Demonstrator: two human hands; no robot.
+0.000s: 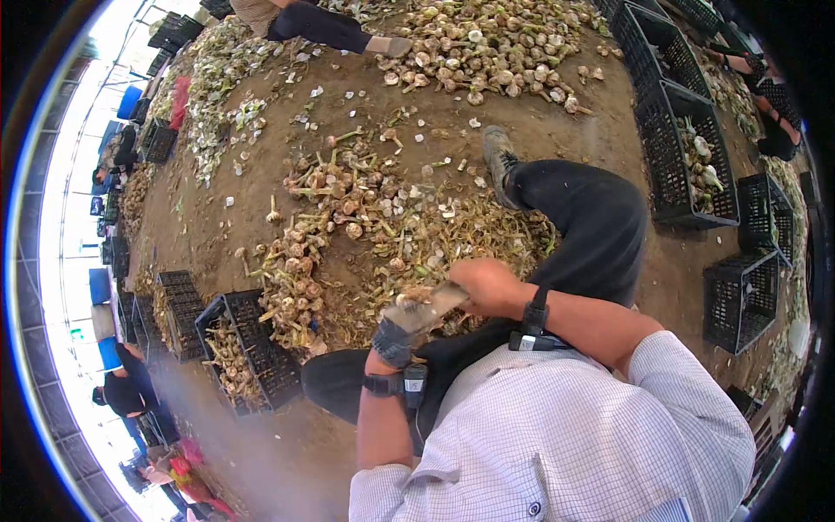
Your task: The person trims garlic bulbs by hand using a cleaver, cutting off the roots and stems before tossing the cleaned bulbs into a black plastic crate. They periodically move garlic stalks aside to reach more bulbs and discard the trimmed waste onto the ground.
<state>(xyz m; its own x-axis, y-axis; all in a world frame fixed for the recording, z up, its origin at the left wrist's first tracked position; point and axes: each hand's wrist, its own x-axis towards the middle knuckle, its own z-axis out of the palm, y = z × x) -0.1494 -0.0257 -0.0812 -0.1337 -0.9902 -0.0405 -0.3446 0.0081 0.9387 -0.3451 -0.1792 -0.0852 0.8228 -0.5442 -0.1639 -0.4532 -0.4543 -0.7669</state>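
Observation:
My right hand, bare, is closed around the handle end of a broad knife. Its flat blade points left toward my left hand, which wears a grey glove. Those gloved fingers are closed on a garlic bulb right at the blade; the blade and blur partly hide it. Both hands are above my lap, between my bent legs. On the ground in front lie cut stems and skins, beside a heap of garlic bulbs with stems.
A crate of cut stems stands left of my knee. Farther ahead is a large garlic pile with another person's leg beside it. Black crates line the right side, one holding garlic. Other people sit along both sides.

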